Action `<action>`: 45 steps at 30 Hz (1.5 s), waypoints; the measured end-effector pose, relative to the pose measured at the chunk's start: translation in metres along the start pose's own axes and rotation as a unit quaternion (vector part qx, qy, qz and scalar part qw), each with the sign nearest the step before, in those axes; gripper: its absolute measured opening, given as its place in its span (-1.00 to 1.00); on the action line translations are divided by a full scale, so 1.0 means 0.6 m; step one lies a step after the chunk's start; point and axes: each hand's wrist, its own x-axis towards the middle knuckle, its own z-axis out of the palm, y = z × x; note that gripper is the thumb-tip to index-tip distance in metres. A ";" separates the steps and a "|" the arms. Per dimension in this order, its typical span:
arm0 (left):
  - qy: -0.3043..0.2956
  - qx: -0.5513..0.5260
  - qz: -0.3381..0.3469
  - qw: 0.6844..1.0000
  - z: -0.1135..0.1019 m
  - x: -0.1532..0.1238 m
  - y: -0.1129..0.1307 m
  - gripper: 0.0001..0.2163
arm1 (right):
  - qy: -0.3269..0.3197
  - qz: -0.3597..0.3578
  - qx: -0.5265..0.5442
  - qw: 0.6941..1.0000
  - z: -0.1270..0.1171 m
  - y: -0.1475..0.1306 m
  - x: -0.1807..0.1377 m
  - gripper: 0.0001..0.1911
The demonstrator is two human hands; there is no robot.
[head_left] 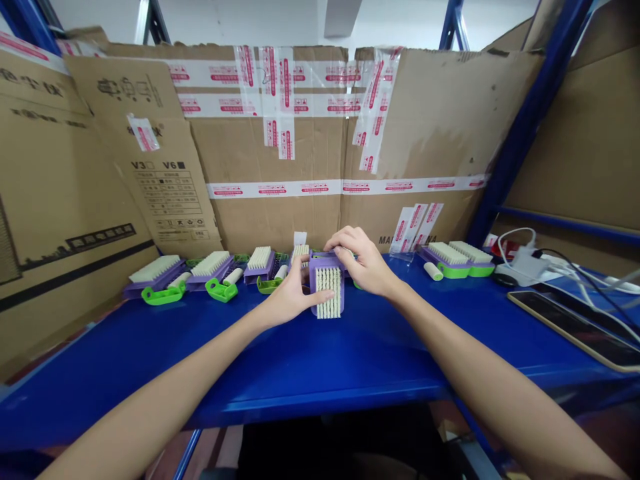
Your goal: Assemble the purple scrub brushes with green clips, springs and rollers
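Both my hands hold one purple brush (329, 288) with cream bristles, standing on end on the blue shelf (320, 360) with its bristles facing me. My left hand (290, 297) grips its left side, thumb across the lower front. My right hand (363, 261) curls over its top and right side. Behind them, a row of several similar purple brushes (213, 265) lies along the cardboard wall, with green handle pieces (163, 295) and small white rollers (233, 275) among them.
Two more brushes on green bases (457, 260) and a white roller (433, 271) lie at the right. A phone (575, 327), a white charger with cables (527, 267) and taped cardboard walls (280, 147) surround the shelf. Blue rack posts (520, 133) stand at the right.
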 end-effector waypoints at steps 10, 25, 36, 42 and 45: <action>-0.005 0.045 0.012 0.999 -0.003 0.000 -0.003 -0.20 | 0.031 0.003 -0.054 0.998 -0.010 0.016 0.001 -0.72; 0.008 0.122 0.029 0.992 -0.008 -0.003 -0.022 -0.15 | 0.005 0.270 -0.273 0.923 -0.093 0.135 -0.023 -0.70; 0.021 0.163 0.059 0.985 -0.004 -0.006 -0.007 -0.18 | -0.108 0.378 -0.341 0.854 -0.075 0.155 -0.045 -0.66; 0.025 0.143 0.068 0.987 -0.002 -0.005 -0.012 -0.21 | -0.112 0.469 -0.383 0.788 -0.067 0.171 -0.068 -0.51; 0.027 0.137 0.060 0.988 -0.002 -0.004 -0.012 -0.22 | -0.104 0.526 -0.395 0.746 -0.069 0.178 -0.073 -0.49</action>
